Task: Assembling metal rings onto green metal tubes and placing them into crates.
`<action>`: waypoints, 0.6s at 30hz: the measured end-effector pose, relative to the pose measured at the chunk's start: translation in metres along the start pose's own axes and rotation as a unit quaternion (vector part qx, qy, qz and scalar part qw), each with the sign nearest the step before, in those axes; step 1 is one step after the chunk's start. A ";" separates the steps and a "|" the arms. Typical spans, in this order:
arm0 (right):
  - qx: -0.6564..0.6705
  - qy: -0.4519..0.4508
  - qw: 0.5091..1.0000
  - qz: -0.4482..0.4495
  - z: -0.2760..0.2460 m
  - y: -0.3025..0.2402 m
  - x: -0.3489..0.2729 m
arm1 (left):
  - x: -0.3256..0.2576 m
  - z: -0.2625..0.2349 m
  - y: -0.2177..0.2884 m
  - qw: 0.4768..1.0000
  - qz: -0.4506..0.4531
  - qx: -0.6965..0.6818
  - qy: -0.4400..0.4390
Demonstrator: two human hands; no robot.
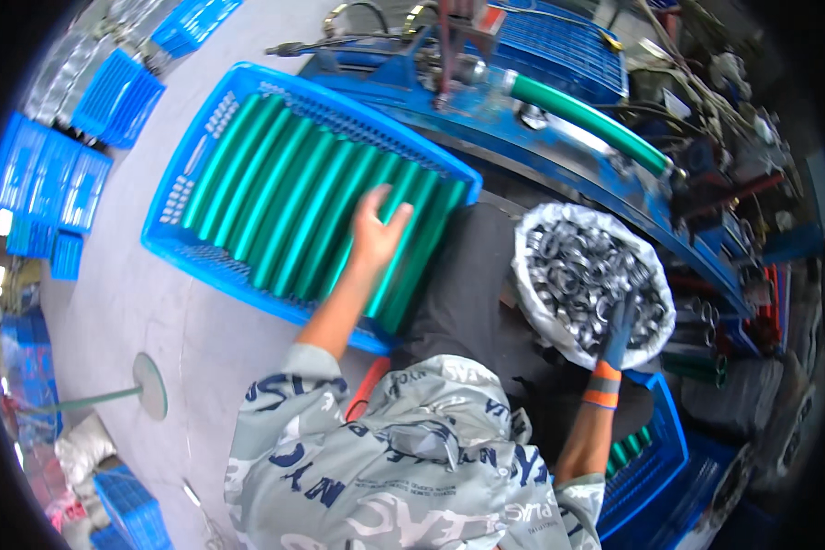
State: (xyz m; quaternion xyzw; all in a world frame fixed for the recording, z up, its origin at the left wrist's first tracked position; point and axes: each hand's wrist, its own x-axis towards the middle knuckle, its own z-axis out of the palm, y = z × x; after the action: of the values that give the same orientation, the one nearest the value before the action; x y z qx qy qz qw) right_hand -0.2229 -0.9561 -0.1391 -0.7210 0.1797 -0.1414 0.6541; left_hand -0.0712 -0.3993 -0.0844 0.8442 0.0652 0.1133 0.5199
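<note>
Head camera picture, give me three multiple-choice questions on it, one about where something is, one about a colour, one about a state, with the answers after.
1. Where does the left hand rest?
A. on the green tubes in the blue crate
B. in the white bag
C. on the floor

2. What colour is the glove on the right hand?
A. red
B. grey-blue with an orange cuff
C. white

3. How full is the white bag?
A. empty
B. tied shut
C. open and filled with metal rings

Answers: 1 A, the bare fingers lie spread on the tubes. 2 B, the orange band shows at the wrist. 3 C, shiny rings fill the open mouth.
</note>
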 end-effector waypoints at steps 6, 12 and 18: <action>-0.646 0.032 0.763 -0.005 -0.014 0.037 0.005 | 0.072 -0.198 -0.107 0.887 -0.203 0.406 0.089; -0.681 -0.012 0.722 -0.122 -0.015 0.039 0.021 | 0.070 -0.225 -0.135 0.863 -0.200 0.462 0.048; -0.338 0.002 0.918 -0.207 -0.047 0.032 -0.004 | 0.074 -0.198 -0.151 0.907 -0.097 0.408 0.049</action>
State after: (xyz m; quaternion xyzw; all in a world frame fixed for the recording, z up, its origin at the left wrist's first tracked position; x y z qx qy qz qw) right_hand -0.2496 -0.9986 -0.1660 -0.9200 0.0650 -0.2062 0.3269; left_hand -0.0501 -0.1432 -0.1236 0.9654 0.2129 0.0665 0.1348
